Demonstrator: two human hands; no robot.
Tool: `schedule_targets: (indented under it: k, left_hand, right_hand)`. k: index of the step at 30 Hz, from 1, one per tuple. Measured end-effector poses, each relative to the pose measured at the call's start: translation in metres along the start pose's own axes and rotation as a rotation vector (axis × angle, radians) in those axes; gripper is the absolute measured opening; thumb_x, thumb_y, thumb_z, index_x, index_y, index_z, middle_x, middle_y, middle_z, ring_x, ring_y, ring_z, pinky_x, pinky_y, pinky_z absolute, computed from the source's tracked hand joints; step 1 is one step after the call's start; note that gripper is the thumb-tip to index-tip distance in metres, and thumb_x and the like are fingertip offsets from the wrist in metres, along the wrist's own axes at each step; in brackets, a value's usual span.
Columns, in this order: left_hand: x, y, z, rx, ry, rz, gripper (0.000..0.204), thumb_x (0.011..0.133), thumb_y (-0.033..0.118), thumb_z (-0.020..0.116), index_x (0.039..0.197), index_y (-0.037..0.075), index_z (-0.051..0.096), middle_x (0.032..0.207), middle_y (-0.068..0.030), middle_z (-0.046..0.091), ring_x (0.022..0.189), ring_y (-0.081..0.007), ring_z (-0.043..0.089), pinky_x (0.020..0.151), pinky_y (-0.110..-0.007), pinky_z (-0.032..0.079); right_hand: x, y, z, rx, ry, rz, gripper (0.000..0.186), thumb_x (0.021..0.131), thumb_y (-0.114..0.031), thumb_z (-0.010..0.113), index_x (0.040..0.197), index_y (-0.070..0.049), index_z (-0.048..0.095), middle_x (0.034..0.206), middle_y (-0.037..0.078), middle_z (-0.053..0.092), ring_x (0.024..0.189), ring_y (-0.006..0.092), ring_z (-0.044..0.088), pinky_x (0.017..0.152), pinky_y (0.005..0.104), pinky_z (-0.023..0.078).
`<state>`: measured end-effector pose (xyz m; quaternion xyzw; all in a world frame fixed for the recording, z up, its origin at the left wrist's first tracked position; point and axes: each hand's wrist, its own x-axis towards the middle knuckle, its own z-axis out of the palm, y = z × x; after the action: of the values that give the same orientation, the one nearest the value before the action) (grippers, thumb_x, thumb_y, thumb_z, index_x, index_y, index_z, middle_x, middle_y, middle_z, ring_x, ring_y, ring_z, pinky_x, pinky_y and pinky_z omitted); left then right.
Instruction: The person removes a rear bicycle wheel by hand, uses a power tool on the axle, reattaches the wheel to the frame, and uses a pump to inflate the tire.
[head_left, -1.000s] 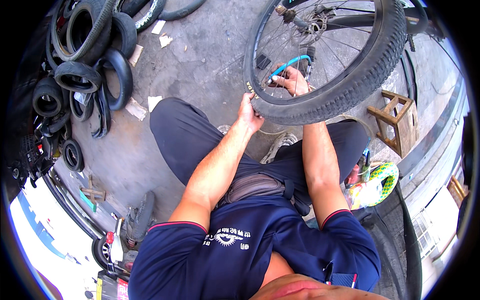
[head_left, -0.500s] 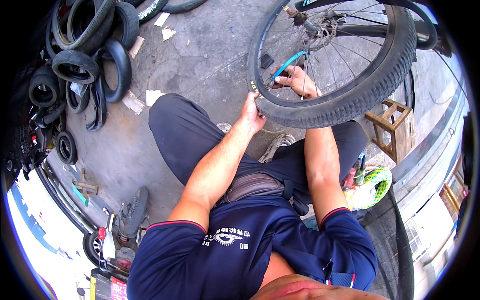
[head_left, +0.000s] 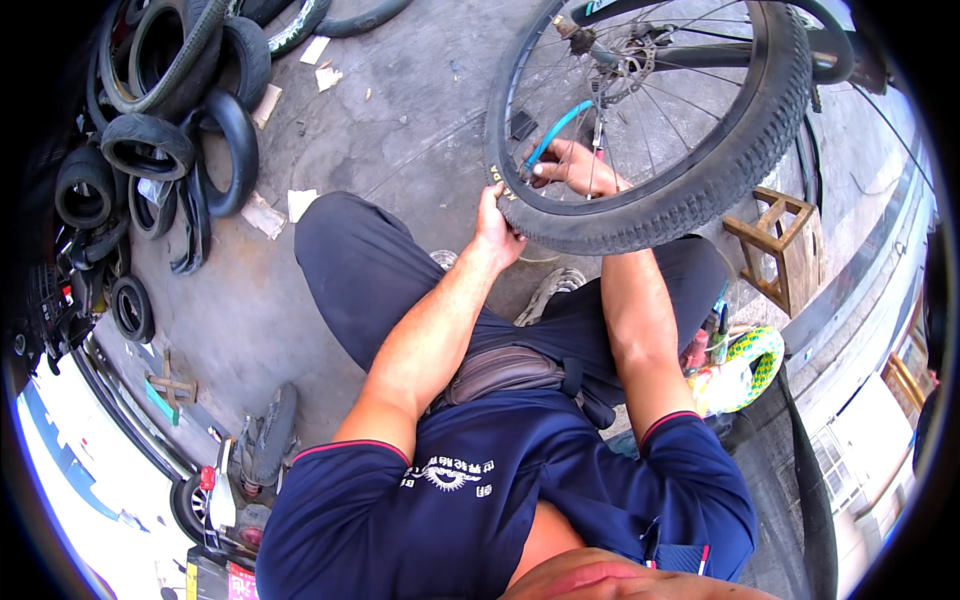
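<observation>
A bicycle wheel point(head_left: 632, 66) with a knobbly black tyre point(head_left: 680, 212) is seen in the upper centre-right of the frame, tilted, its spokes spread above the person's knees. The tyre's lower left edge is grasped by the left hand point(head_left: 497, 228), with the fingers curled against it. The right forearm is passed beneath the tyre, and the right hand point(head_left: 572, 168) is seen inside the wheel's ring, just beside the rim. The lower end of a curved turquoise hose point(head_left: 560, 130) is pinched there between thumb and fingers; what is met by that end cannot be told. From the hub, a black tube point(head_left: 705, 57) is run toward the upper right. A wooden stool point(head_left: 803, 262) is placed at the right, with a yellow-green ring point(head_left: 772, 360) below it. Worn tyres point(head_left: 150, 127) are heaped at the upper left, and pale scraps point(head_left: 263, 215) are scattered on the grey floor point(head_left: 400, 130) beside them.
</observation>
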<state>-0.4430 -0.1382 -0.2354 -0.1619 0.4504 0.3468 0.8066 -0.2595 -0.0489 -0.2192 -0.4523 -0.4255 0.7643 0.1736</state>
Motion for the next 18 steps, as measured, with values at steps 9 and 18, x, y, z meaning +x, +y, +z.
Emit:
schedule_targets:
  k: [9, 18]
  left_hand:
    - [0.007, 0.010, -0.008, 0.115, -0.050, -0.074, 0.059, 0.100, 0.057, 0.049, 0.135, 0.011, 0.059, 0.132, -0.0088, 0.065, 0.123, -0.0233, 0.060, 0.107, -0.042, 0.045]
    - [-0.007, 0.015, -0.004, 0.234, 0.071, -0.057, 0.044, 0.090, 0.066, 0.063, 0.088, 0.021, 0.063, 0.070, 0.0063, 0.063, 0.058, -0.0087, 0.052, 0.050, -0.026, 0.031]
  right_hand:
    - [-0.010, -0.001, 0.009, -0.124, 0.077, -0.118, 0.036, 0.092, -0.012, 0.070, 0.121, 0.007, 0.060, 0.100, 0.014, 0.071, 0.096, 0.0210, 0.069, 0.086, 0.0353, 0.054]
    - [-0.020, 0.074, -0.023, -0.592, 0.868, 0.157, 0.046, 0.089, -0.023, 0.065, 0.126, 0.004, 0.061, 0.114, 0.021, 0.068, 0.104, 0.0346, 0.069, 0.091, 0.0419, 0.054]
